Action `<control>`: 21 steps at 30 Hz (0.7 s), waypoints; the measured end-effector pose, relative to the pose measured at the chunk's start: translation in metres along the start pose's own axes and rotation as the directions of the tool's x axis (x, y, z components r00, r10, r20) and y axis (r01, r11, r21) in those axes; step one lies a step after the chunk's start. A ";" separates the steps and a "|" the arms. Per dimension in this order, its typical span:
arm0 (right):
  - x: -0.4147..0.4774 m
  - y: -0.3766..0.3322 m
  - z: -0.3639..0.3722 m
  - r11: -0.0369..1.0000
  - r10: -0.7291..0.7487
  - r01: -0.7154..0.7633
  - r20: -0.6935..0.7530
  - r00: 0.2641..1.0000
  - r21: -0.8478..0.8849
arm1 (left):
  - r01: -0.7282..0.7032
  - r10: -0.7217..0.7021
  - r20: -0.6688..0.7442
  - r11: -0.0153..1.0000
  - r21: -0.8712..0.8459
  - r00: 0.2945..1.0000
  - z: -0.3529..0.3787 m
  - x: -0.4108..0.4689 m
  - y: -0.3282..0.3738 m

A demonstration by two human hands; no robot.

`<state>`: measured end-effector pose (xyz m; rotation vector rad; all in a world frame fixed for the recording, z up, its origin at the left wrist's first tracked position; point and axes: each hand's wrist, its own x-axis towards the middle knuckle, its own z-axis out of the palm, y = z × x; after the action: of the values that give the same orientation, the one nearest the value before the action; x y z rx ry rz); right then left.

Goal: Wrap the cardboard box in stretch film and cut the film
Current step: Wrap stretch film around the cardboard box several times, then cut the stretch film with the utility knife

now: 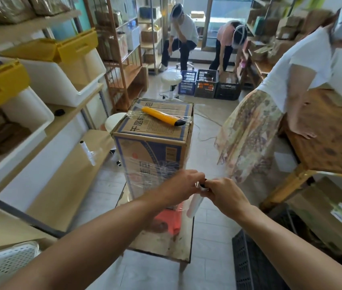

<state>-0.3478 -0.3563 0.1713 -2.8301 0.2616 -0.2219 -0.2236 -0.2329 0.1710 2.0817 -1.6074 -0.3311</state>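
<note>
I hold the white roll of clear stretch film [195, 204] upright at the near right corner of the tall printed cardboard box [155, 147], which stands on a low worn table [165, 245]. My left hand [178, 185] and right hand [225, 195] both curl tight round the roll's top end. Film bands the box's lower part; its upper sides look bare. I judge wrapping is partway. Cutting remains: the yellow utility knife [161, 116] lies on the box top.
</note>
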 end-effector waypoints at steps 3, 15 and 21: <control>0.000 -0.004 -0.004 0.999 0.037 -0.038 -0.009 0.999 -0.038 | -0.088 0.087 0.010 0.995 0.055 0.996 -0.009 -0.001 -0.002; 0.016 -0.022 -0.007 0.972 0.125 -0.118 0.024 0.992 -0.206 | 0.610 -0.571 -0.234 0.777 0.154 0.787 -0.168 0.050 -0.014; 0.020 -0.017 -0.005 0.968 0.137 -0.127 0.036 0.990 -0.215 | 0.672 -0.639 -0.213 0.719 0.176 0.739 -0.159 0.077 -0.030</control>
<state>-0.3267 -0.3451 0.1836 -3.0077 0.4884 -0.0984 -0.1022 -0.2642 0.2987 2.7629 -0.7907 -0.2165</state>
